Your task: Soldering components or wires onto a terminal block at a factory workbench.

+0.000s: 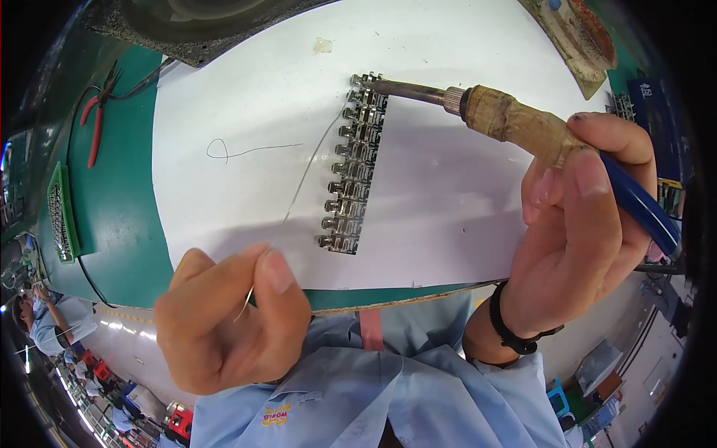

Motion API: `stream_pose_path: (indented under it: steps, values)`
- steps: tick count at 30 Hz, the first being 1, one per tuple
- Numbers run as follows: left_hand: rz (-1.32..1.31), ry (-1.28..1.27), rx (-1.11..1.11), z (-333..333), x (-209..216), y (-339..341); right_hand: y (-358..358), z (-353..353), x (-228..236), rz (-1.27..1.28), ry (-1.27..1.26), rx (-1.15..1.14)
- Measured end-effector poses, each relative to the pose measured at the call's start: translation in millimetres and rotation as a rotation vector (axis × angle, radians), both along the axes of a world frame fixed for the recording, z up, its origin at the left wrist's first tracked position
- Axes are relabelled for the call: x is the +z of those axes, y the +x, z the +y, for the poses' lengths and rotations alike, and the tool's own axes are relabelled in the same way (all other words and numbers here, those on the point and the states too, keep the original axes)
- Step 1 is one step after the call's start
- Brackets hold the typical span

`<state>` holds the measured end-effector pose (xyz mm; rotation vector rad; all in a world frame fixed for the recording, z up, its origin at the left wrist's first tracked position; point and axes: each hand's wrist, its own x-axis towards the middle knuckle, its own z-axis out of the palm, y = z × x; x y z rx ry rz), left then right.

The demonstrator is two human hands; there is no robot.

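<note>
Beyond my hands spreads the white sheet [448, 201]; it could scorch, I'd judge, if I let the hot metal dip onto it.

My left hand [231, 321] is curled, thumb and forefinger pinching thin wire; my right hand [590, 224] wraps the handle of the soldering iron [508, 118], its fingers well behind the metal shaft. If that grip slid forward, I could burn myself.

The row of small boards [355, 164] lies ahead of my left hand and to the left of my right. Neither hand is holding it, so a push from the iron could skid or twist it. Its metal fittings sit close together, so too much melt might bridge neighbours.

The wire [317, 151] runs from my left pinch up to the row's far end, long and unsupported; it could bow and miss the spot. A loose looped strand [261, 149] lies ahead of my left hand and might snag on my sleeve.

Smallest is the iron's tip [371, 84], at the farthest board; lingering there could overheat it. I can't tell whether wire and tip touch.
</note>
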<state>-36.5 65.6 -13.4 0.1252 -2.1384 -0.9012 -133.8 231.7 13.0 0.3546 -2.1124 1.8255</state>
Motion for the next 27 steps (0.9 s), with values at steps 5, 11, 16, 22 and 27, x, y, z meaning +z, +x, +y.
stream_pose_path:
  steps: [5,11,16,22,27]
  values:
    - [0.084,-0.009,0.019,0,-1,-2,-3,7,-10,0.031,-0.008,0.036]
    - [0.059,0.010,0.041,3,0,-1,-8,20,-13,0.077,-0.014,0.082]
    - [0.064,0.024,0.023,3,1,-2,-5,43,-5,0.237,-0.005,0.230]
    - [0.025,-0.043,-0.016,0,2,-2,-2,50,-4,0.168,0.054,0.382]
    - [0.017,-0.063,-0.047,-2,2,-2,-4,46,-5,0.169,0.052,0.362]
